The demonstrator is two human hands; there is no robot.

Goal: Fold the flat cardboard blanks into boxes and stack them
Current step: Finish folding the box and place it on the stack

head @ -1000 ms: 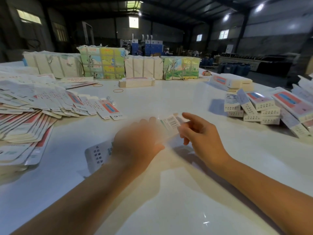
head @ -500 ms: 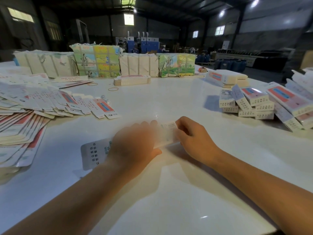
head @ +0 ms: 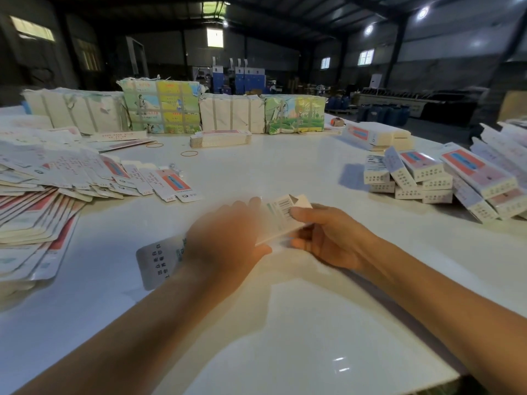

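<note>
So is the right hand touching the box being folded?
Touching. The head view shows the right hand with its thumb lying across the barcode end of the box and fingers curled beneath it.

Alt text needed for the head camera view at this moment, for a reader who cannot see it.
Both hands, left and right, hold a half-folded cardboard box over a white table. Flat blanks fan out at left; finished boxes pile up at right, with wrapped bundles behind.

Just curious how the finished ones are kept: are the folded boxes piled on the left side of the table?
No, the folded boxes are piled on the right; flat blanks lie fanned out on the left.
</note>
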